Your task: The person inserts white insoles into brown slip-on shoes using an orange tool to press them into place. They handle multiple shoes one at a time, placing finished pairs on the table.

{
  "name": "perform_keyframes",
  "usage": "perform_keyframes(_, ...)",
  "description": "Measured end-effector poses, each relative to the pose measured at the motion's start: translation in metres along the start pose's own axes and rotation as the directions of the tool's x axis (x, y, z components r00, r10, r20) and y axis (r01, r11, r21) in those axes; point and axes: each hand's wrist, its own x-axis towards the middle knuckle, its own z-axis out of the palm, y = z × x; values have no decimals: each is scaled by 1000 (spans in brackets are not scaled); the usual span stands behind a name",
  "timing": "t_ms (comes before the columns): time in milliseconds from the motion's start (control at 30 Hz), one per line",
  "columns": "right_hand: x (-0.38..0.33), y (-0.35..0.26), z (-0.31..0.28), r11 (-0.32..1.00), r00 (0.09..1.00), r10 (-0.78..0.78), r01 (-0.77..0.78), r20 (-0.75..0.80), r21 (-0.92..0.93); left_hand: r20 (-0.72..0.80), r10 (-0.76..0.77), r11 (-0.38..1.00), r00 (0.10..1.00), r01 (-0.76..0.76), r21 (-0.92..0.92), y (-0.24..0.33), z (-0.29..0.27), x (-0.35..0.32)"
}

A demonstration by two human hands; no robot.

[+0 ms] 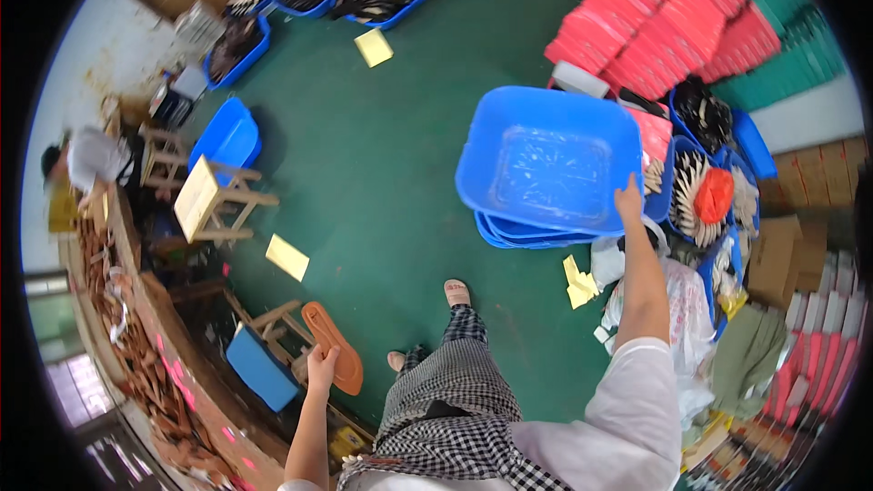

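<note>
My left hand (321,369) is closed on the edge of an orange-brown shoe sole (333,347), low on the left beside the workbench. My right arm reaches out to the right, and my right hand (627,200) grips the right rim of a blue plastic tub (551,107). Nothing but scuffs and pale marks shows inside this tub. Under it sit more blue tubs (509,238), stacked and partly hidden. How far the top tub is lifted off the stack I cannot tell.
A long workbench (136,282) with brown pieces runs along the left, near a wooden stool (205,200) and a blue-topped seat (259,368). A person (95,159) sits beyond. Pink bundles (637,18), filled tubs (696,191) and bags (682,309) crowd the right.
</note>
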Motion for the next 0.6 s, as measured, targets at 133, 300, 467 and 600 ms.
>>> perform_keyframes(133, -50, -90, 40, 875, 853, -483, 469, 199, 115, 110, -211, 880, 971, 238, -411, -23, 20, -3)
perform_keyframes(300, -390, -298, 76, 568, 140, -816, 376, 561, 732, 90, -314, 708, 945, 297, -640, -26, -13, -69)
perform_keyframes(467, -617, -399, 59, 805, -237, -586, -62, 775, 590, -290, 27, 894, 957, -153, -421, -101, -22, -112)
perform_keyframes(600, -745, -452, 62, 732, -471, -575, 67, 668, 678, -340, -196, 596, 920, -164, -786, -167, -62, -168)
